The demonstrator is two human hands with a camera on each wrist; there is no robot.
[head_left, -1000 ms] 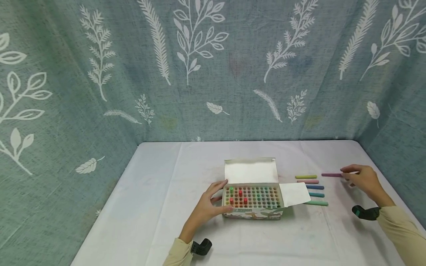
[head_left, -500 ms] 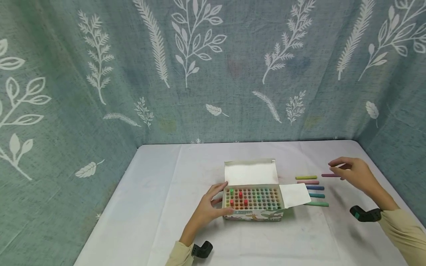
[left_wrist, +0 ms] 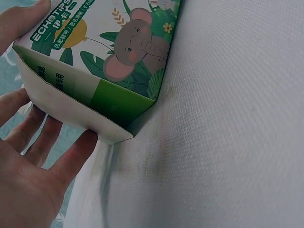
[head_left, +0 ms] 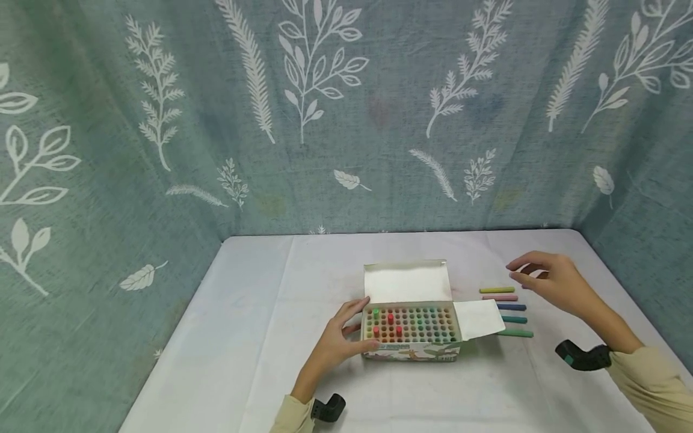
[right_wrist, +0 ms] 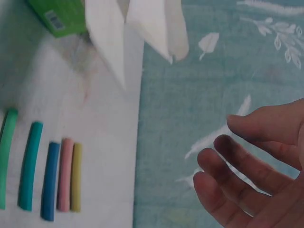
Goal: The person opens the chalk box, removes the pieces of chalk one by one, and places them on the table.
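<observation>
Your left hand [head_left: 331, 338] grips the left end of the open box [head_left: 414, 353], its thumb on the printed front wall and its spread fingers reaching round to the far corner and the side flap beneath. The box sits on the white cloth [head_left: 249, 337], its lid [head_left: 406, 282] raised at the back. Inside, one green peg [head_left: 376, 314] and three red pegs [head_left: 390, 319] stand above the holes. To the right, the white end flap [head_left: 479, 319] covers part of the blue stick [head_left: 513, 307], teal stick [head_left: 515, 320] and green stick [head_left: 517, 333]; behind them lie the yellow stick [head_left: 497, 290] and pink stick [head_left: 500, 298]. Farthest right, your right hand [head_left: 557, 285] hovers beside the yellow one, fingers loosely bent and parted from the thumb, pinching nothing visible.
</observation>
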